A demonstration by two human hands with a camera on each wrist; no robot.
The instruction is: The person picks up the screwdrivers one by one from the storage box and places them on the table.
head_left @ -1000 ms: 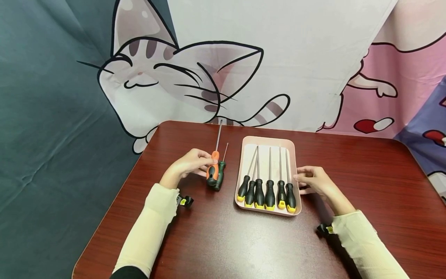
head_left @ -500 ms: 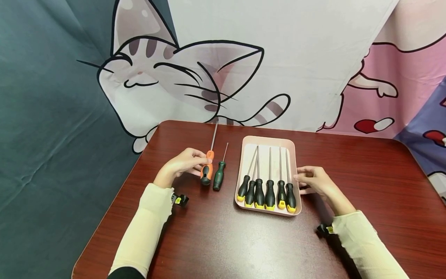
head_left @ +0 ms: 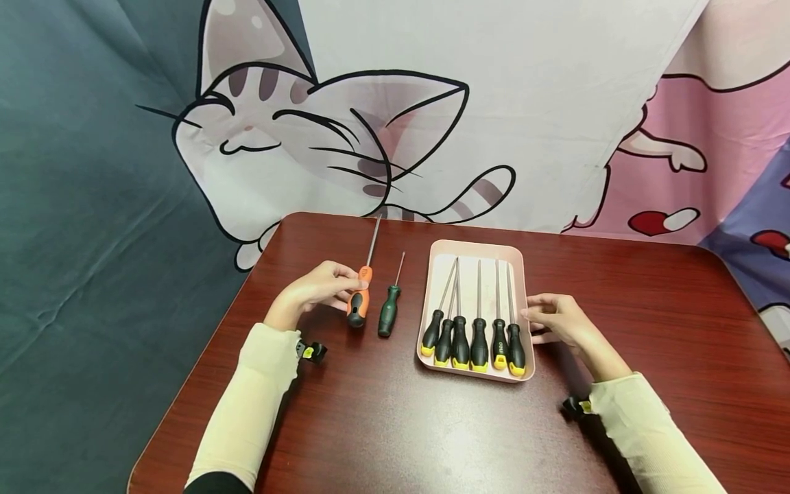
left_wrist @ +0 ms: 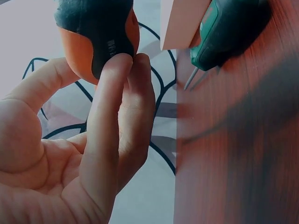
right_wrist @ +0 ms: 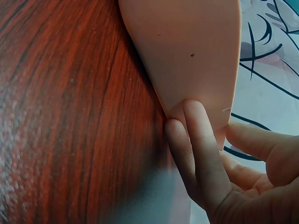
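Note:
My left hand (head_left: 322,283) pinches an orange-and-black screwdriver (head_left: 358,302) by its handle, shaft pointing away. Its black handle end (left_wrist: 96,28) shows close up in the left wrist view. Just right of it lies a smaller green screwdriver (head_left: 387,312) on the table, apart from the hand. A pale pink tray (head_left: 475,248) holds several black screwdrivers with yellow ends (head_left: 479,343), side by side with shafts pointing away. At the tray's right side is my right hand (head_left: 558,321); its fingers (right_wrist: 201,126) lie against the outer wall (right_wrist: 187,60) and the thumb is at the rim.
The reddish-brown wooden table (head_left: 395,425) has its far edge close behind the tray. A cloth backdrop with a cartoon cat (head_left: 345,137) hangs beyond that edge. Black wrist cameras (head_left: 313,352) sit at both sleeves.
My left hand has carried the orange screwdriver leftward, away from the green one, which it earlier overlapped. The right hand, the tray and the green screwdriver have stayed in place.

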